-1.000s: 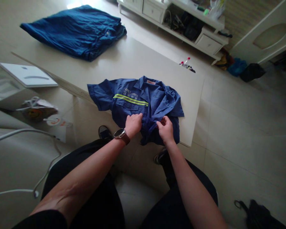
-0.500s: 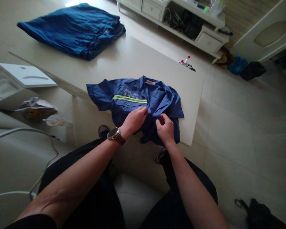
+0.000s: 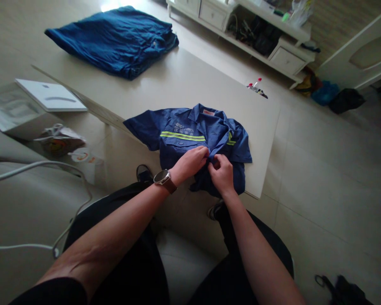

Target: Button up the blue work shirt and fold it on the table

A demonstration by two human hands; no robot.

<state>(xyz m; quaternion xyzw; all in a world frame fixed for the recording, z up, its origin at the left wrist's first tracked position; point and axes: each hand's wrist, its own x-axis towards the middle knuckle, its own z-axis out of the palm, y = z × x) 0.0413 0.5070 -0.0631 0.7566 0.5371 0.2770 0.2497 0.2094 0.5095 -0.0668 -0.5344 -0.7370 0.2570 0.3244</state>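
A blue short-sleeved work shirt [image 3: 178,123] with yellow-green reflective stripes lies front up on the table [image 3: 178,84], its collar pointing away from me. Its lower part hangs over the near edge. My left hand [image 3: 193,161], with a watch [image 3: 161,177] on the wrist, is closed on the shirt's front opening. Close beside it, my right hand [image 3: 221,171] pinches the other front edge. The two hands nearly touch at the middle of the shirt. My fingertips hide whatever button or hole lies between them.
Folded dark blue trousers [image 3: 114,42] lie at the table's far left. Left of the table are a white box [image 3: 52,95], a bag [image 3: 62,140] and a pale cable [image 3: 44,165]. A white cabinet [image 3: 212,15] stands beyond, with bags [image 3: 325,93] on the floor to its right.
Both hands have come closer together at the shirt's front, drawing its edges together. A stripe on the right side now shows. The whole view has shifted slightly.
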